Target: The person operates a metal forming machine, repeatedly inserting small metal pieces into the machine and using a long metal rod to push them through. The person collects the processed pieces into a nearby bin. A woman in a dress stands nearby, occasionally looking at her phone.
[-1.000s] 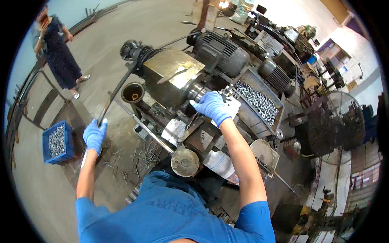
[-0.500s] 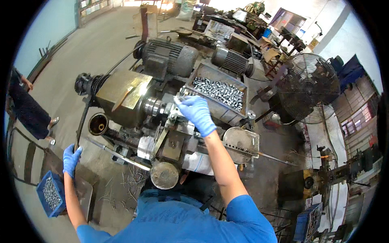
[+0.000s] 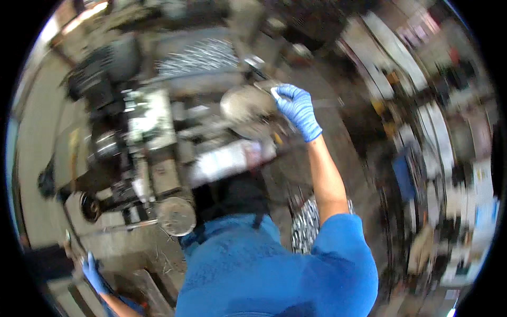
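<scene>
The right hand (image 3: 299,112) has moved from the machine's spindle (image 3: 106,146) to the far edge of the round pan (image 3: 244,105), shifting its work away from the spindle. Its fingers curl inward; blur hides whether they pinch anything. The left hand (image 3: 93,272) is at the lower end of the dark lever (image 3: 73,228), its grip unclear. Metal parts (image 3: 203,55) lie beyond the pan.

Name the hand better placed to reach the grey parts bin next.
Probably the right hand: it is nearer the bin, while the left hand is off at the lower left.
</scene>
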{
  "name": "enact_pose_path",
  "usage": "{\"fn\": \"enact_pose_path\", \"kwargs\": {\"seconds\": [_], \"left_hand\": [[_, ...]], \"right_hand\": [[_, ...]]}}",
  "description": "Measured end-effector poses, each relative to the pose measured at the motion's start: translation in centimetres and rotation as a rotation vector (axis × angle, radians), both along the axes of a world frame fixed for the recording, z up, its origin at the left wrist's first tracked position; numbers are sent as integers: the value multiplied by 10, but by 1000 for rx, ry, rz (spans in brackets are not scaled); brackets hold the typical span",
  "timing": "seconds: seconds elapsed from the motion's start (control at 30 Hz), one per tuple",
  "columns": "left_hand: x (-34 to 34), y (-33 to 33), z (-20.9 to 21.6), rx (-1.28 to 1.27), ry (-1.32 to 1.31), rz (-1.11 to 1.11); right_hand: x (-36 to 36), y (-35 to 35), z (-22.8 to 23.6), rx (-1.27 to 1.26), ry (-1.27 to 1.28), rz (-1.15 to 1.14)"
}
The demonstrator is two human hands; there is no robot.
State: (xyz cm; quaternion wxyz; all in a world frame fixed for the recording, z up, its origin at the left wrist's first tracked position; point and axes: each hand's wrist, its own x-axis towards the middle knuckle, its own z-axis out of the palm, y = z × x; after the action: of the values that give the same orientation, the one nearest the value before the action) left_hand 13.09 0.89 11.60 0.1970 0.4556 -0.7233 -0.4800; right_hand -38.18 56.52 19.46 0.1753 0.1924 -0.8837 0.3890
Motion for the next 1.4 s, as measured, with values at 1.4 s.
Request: {"fn": "enact_pose_path", "kwargs": {"seconds": [1.4], "left_hand": [[-230,263,98,-503,117,-894]], "right_hand": [[206,-125,30,110,129,979]]}}
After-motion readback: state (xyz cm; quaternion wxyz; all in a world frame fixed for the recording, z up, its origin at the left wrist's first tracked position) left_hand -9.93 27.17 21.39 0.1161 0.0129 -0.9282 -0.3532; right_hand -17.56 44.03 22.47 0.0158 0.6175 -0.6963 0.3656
